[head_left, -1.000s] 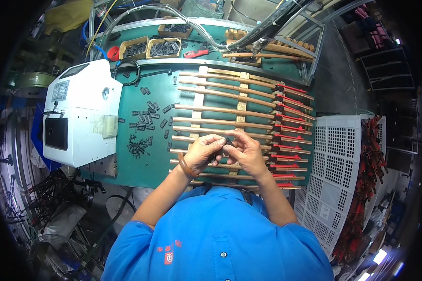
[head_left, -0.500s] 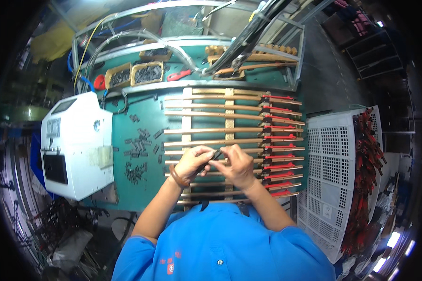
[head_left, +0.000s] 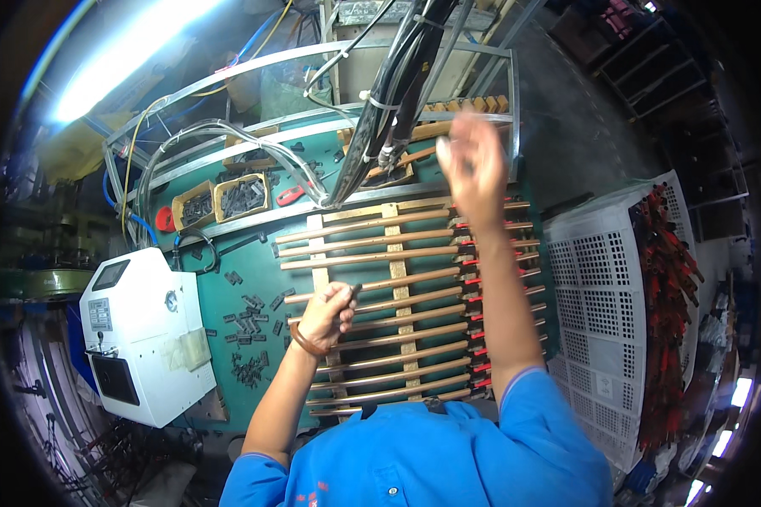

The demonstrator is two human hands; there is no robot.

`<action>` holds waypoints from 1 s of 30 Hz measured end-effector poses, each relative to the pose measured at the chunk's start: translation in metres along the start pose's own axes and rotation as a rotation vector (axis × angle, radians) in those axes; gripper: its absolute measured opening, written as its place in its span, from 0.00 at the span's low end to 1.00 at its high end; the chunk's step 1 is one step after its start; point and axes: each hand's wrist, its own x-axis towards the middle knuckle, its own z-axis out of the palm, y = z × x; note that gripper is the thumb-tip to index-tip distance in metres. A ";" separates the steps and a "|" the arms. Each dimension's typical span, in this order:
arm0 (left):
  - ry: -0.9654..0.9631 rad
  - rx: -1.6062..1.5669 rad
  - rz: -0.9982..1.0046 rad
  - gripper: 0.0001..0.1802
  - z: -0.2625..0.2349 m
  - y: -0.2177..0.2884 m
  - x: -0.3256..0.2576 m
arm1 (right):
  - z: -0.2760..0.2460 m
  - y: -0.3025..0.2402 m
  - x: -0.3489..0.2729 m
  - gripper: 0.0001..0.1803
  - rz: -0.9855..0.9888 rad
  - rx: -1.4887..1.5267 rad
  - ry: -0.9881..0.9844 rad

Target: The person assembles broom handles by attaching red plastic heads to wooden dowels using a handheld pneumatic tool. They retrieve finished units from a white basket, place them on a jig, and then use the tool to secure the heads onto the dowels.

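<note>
My left hand (head_left: 328, 314) is closed on a small black plastic piece (head_left: 355, 291), which sticks out past the thumb over the rods. My right hand (head_left: 477, 165) is raised at the far right, blurred, its fingers stretched out and nothing visible in it. It is nearest the hanging bundle of black cables and hoses (head_left: 397, 93). Several copper-coloured rods (head_left: 372, 258) lie side by side across a wooden rack (head_left: 320, 253), with black and red fittings at their right ends. My right forearm hides part of those fittings.
Loose black pieces (head_left: 249, 321) lie on the green table (head_left: 228, 406) at left, beside a white machine (head_left: 148, 338). Boxes of black parts (head_left: 242, 197) and a red-handled tool (head_left: 290, 196) stand behind a metal rail. On the right, a white perforated crate (head_left: 596, 321) holds red and dark parts.
My right hand has left my left hand and moved up and away to the far right. My left hand keeps the black piece. The view has tilted, showing more of the far side.
</note>
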 end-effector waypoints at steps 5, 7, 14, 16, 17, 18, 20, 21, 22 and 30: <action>0.245 0.053 0.143 0.16 0.000 0.013 0.029 | 0.032 0.024 0.099 0.29 -0.051 0.442 -0.475; 0.270 0.105 0.232 0.18 -0.004 0.016 0.037 | 0.056 0.024 0.094 0.26 -0.067 0.360 -0.372; 0.363 1.049 0.593 0.14 -0.012 0.027 0.090 | 0.060 -0.035 0.035 0.11 0.081 0.341 -0.074; 0.268 1.144 0.765 0.12 -0.017 0.026 0.120 | 0.058 -0.043 0.022 0.09 0.182 0.448 -0.004; 0.294 1.253 0.778 0.11 -0.012 0.029 0.124 | 0.056 -0.044 0.019 0.09 0.174 0.471 -0.007; 0.389 1.326 0.763 0.11 -0.026 0.022 0.143 | 0.058 -0.049 0.016 0.09 0.165 0.505 -0.023; 0.287 1.326 0.694 0.11 -0.022 0.031 0.156 | 0.059 -0.043 0.012 0.11 0.126 0.514 0.028; 0.267 1.299 0.666 0.11 -0.020 0.034 0.158 | 0.060 -0.037 0.012 0.11 0.102 0.518 0.042; 0.276 1.352 0.692 0.11 -0.024 0.032 0.162 | 0.061 -0.033 0.014 0.11 0.078 0.522 0.055; 0.214 1.367 0.649 0.08 -0.020 0.036 0.166 | 0.073 -0.022 0.018 0.16 0.108 0.412 0.093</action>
